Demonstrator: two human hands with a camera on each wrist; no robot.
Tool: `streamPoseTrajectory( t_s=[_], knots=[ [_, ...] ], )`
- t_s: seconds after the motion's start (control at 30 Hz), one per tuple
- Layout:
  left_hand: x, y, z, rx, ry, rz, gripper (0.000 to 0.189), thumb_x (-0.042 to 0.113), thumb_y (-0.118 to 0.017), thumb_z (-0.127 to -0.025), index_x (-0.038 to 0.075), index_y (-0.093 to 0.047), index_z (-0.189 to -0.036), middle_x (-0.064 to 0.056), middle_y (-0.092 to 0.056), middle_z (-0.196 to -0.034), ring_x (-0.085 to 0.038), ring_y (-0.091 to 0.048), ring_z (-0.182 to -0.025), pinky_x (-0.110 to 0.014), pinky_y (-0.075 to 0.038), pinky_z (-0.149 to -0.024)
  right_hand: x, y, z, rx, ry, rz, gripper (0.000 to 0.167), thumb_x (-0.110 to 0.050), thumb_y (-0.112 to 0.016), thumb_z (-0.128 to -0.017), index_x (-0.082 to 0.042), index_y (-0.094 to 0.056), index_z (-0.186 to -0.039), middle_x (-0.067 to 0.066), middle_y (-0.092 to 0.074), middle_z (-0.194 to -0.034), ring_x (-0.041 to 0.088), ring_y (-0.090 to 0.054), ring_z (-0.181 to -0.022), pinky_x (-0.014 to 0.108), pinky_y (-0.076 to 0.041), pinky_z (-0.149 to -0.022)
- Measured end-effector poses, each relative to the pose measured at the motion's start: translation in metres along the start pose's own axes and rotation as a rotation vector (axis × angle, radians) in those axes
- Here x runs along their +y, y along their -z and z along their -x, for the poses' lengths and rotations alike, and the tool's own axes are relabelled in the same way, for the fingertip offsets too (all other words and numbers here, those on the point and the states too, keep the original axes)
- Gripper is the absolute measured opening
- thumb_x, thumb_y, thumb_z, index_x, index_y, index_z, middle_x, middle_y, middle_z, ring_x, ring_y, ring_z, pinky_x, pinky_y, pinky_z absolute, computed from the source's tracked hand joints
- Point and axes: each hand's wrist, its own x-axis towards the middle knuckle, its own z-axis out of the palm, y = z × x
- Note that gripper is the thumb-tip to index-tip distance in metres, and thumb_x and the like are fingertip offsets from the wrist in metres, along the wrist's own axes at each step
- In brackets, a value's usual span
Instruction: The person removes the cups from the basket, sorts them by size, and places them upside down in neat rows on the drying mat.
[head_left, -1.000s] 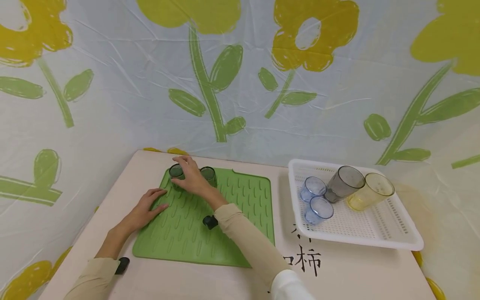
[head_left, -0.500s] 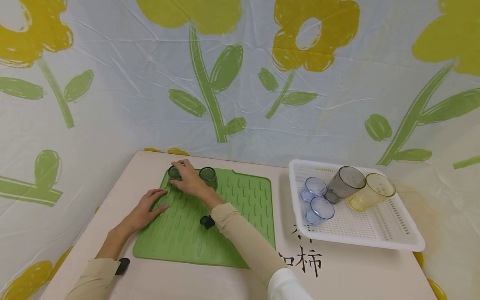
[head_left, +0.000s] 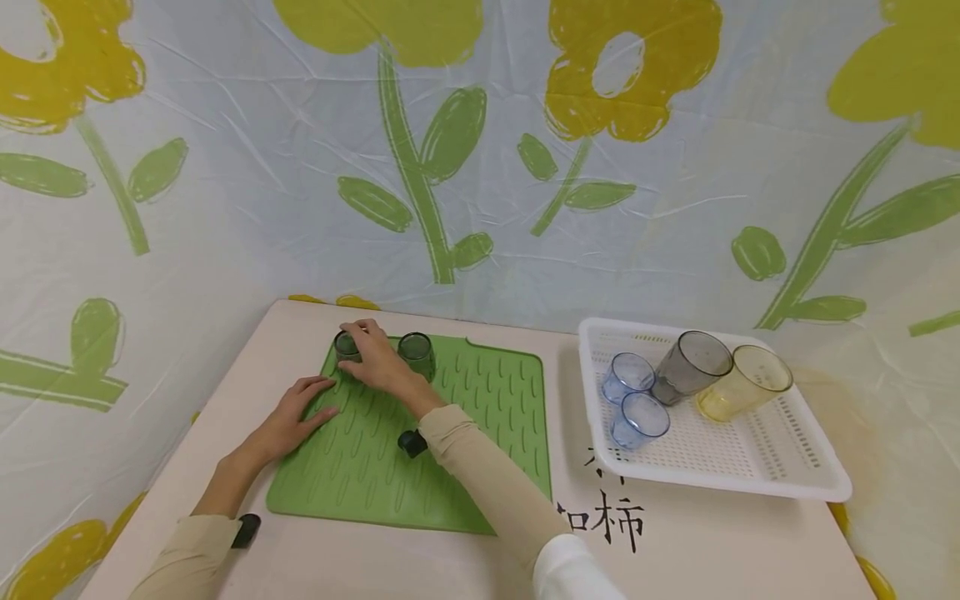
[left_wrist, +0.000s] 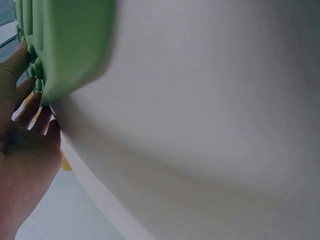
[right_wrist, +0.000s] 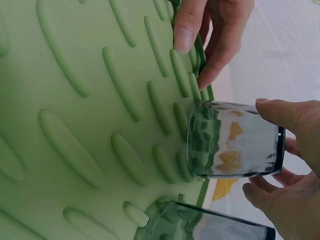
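Green-tinted glass [right_wrist: 232,140] stands rim-down at the far left corner of the mat [head_left: 375,475], your right hand [head_left: 378,364] pinching its base, your left hand [head_left: 295,417] resting straight-fingered along the edge; an even release should spare the neighbouring glass [head_left: 417,353] a knock.

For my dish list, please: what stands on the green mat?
A dark glass, held by the right hand, and another dark glass beside it. The left hand touches the green mat. The right sleeve hides part of it; anything there cannot be seen.

Green dash-patterned mat [head_left: 502,400], dark-tinted glasses [head_left: 417,356], white basket [head_left: 723,454], blue cups [head_left: 628,379], grey tumbler [head_left: 688,368], yellow tumbler [head_left: 744,385], yellow-flowered backdrop [head_left: 300,208]
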Motion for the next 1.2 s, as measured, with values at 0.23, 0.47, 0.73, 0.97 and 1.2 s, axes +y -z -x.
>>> streamPoseTrajectory(
  t_s=[0.23,0.47,0.73,0.97,1.2],
  knots=[
    [0.0,0.0,0.0,-0.003,-0.003,0.006,0.049,0.006,-0.069,-0.099,-0.013,-0.05,-0.14,-0.035,-0.044,-0.141,-0.057,-0.04,-0.131,-0.072,-0.036,-0.104,-0.001,0.007,0.004,-0.011,-0.053,-0.006,0.067,-0.019,-0.068,-0.101,-0.009,-0.035,-0.159,0.016,-0.031,-0.16,0.03,-0.037,-0.146,0.035,-0.046,-0.109],
    [-0.002,-0.001,0.001,-0.012,-0.001,-0.015,0.05,0.007,-0.068,-0.099,-0.014,-0.049,-0.141,-0.036,-0.043,-0.141,-0.058,-0.038,-0.131,-0.072,-0.035,-0.105,-0.003,0.017,0.011,0.0,-0.014,0.021,0.061,-0.021,-0.066,-0.103,-0.007,-0.039,-0.156,0.016,-0.031,-0.159,0.031,-0.037,-0.145,0.035,-0.043,-0.111],
    [-0.001,0.001,-0.001,-0.027,0.008,-0.01,0.051,0.009,-0.069,-0.099,-0.013,-0.05,-0.141,-0.036,-0.043,-0.141,-0.058,-0.039,-0.131,-0.072,-0.035,-0.104,-0.002,0.036,0.02,0.035,0.038,0.043,0.05,-0.021,-0.065,-0.104,-0.008,-0.047,-0.149,0.014,-0.044,-0.151,0.029,-0.043,-0.141,0.035,-0.043,-0.112],
    [-0.001,0.003,-0.001,-0.019,-0.003,-0.015,0.05,0.008,-0.071,-0.098,-0.013,-0.051,-0.139,-0.037,-0.044,-0.139,-0.059,-0.04,-0.129,-0.073,-0.036,-0.103,0.002,0.055,0.037,0.091,0.094,0.029,0.044,-0.019,-0.067,-0.103,-0.005,-0.054,-0.142,0.013,-0.053,-0.142,0.027,-0.051,-0.131,0.033,-0.045,-0.108],
    [-0.003,0.001,-0.003,-0.027,0.007,-0.019,0.051,0.01,-0.071,-0.098,-0.013,-0.051,-0.14,-0.037,-0.043,-0.14,-0.058,-0.038,-0.131,-0.073,-0.035,-0.104,0.012,0.072,0.055,0.161,0.152,-0.006,0.039,-0.013,-0.069,-0.1,-0.002,-0.059,-0.136,0.014,-0.057,-0.135,0.026,-0.055,-0.126,0.035,-0.047,-0.106]
  ],
)
